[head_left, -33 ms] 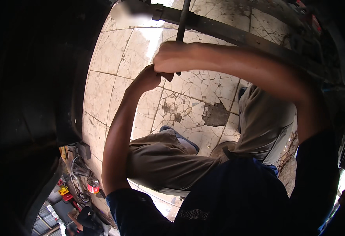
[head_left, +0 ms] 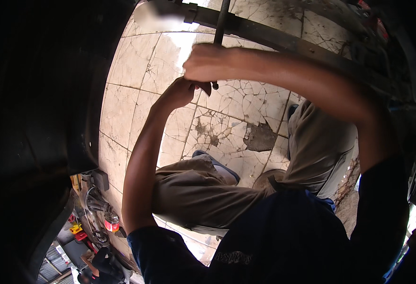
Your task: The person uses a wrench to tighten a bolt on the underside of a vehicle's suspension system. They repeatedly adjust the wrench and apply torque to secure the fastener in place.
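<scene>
My right hand is closed in a fist, reaching in from the right with its forearm across the view. A dark thin rod comes down from the top edge and passes behind this hand, with its knobbed lower end showing below. What the right fingers grip is hidden. Just below and touching it, my left hand is closed too, its fingertips partly covered. A flat brown piece with a pointed tip sticks out from between the hands, close to the rod's end. I cannot tell its kind.
A long dark beam crosses the far side behind the rod. A large dark panel fills the left. Below are cracked floor tiles and my bent legs. Tools and metal parts lie lower left, near another person.
My right hand has moved slightly up and away. The brown piece has tilted a little to the right, closer to the rod's lower end.
</scene>
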A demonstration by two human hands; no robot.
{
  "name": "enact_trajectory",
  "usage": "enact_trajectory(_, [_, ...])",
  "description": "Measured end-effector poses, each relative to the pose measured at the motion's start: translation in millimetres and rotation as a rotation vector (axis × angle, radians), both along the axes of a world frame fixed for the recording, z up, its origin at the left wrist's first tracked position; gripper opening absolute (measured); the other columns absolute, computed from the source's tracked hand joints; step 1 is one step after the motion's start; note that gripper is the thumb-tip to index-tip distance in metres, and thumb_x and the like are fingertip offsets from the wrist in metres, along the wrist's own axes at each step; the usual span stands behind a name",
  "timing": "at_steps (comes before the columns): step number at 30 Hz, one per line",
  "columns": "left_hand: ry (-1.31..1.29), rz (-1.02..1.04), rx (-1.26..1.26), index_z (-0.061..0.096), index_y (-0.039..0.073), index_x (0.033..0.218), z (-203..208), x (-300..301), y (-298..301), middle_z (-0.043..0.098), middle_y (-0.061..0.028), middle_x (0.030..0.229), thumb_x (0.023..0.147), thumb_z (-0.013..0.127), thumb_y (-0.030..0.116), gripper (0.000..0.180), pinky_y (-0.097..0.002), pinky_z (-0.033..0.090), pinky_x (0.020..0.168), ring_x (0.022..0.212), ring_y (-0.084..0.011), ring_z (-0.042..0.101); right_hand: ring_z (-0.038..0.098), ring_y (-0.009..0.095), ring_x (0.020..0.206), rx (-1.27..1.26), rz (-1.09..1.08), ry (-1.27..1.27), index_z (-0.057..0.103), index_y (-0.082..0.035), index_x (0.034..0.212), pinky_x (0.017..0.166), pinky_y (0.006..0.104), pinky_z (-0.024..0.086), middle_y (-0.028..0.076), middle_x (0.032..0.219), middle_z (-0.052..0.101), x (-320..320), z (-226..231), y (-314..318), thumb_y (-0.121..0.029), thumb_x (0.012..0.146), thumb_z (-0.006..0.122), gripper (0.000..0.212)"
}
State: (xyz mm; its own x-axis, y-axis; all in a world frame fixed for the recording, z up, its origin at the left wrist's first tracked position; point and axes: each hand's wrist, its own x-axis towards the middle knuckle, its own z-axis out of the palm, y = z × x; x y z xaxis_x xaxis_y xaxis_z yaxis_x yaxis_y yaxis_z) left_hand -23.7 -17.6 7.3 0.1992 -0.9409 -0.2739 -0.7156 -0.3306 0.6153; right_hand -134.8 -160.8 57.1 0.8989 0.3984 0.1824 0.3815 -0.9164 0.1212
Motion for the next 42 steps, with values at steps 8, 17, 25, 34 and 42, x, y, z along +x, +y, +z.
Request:
enact_trajectory(8, [-0.145,-0.042,0.116,0.057,0.001,0.111,13,-5,-1,0.064,-0.0157,0.107,0.090,0.035,-0.001,0.031,-0.0378,0.046,0.091,0.102,-0.0285,0.061,0.067,0.028,0.067,0.190,-0.058,0.238,0.070,-0.006,0.070,0.057,0.0392,0.053,0.013,0.071,0.066,2,8,-4,-0.017,0.066,0.067,0.012])
enact_trajectory(17, [-0.095,-0.019,0.067,0.061,0.003,0.106,-8,8,-5,0.062,-0.0196,0.110,0.079,0.037,-0.007,0.037,-0.0380,0.046,0.088,0.106,-0.0304,0.059,0.066,0.028,0.063,0.286,-0.152,0.281,0.070,-0.004,0.070,0.055,0.0385,0.052,0.013,0.067,0.066,1,9,-2,-0.008,0.067,0.064,0.008])
enact_trajectory(25, [-0.106,-0.085,0.042,0.056,0.005,0.114,2,7,-5,0.061,-0.0192,0.112,0.086,0.037,-0.002,0.034,-0.0377,0.046,0.088,0.106,-0.0316,0.058,0.065,0.028,0.058,0.241,-0.116,0.257,0.068,-0.001,0.066,0.048,0.0372,0.051,0.014,0.064,0.064,-6,20,2,-0.003,0.065,0.061,0.007])
enact_trajectory(34, [-0.254,0.033,0.131,0.056,0.000,0.110,12,-9,-5,0.060,-0.0210,0.113,0.087,0.037,-0.004,0.030,-0.0389,0.045,0.091,0.109,-0.0321,0.056,0.066,0.030,0.069,0.131,-0.120,0.274,0.067,0.000,0.069,0.058,0.0387,0.055,0.016,0.072,0.065,-12,16,11,-0.009,0.065,0.066,0.009])
enact_trajectory(42, [-0.181,0.093,0.130,0.057,-0.001,0.110,9,-3,-4,0.061,-0.0221,0.113,0.090,0.035,0.001,0.030,-0.0399,0.045,0.090,0.107,-0.0335,0.058,0.066,0.027,0.068,0.055,-0.079,0.350,0.071,-0.007,0.075,0.059,0.0391,0.054,0.011,0.072,0.065,-6,7,13,-0.012,0.067,0.066,0.010])
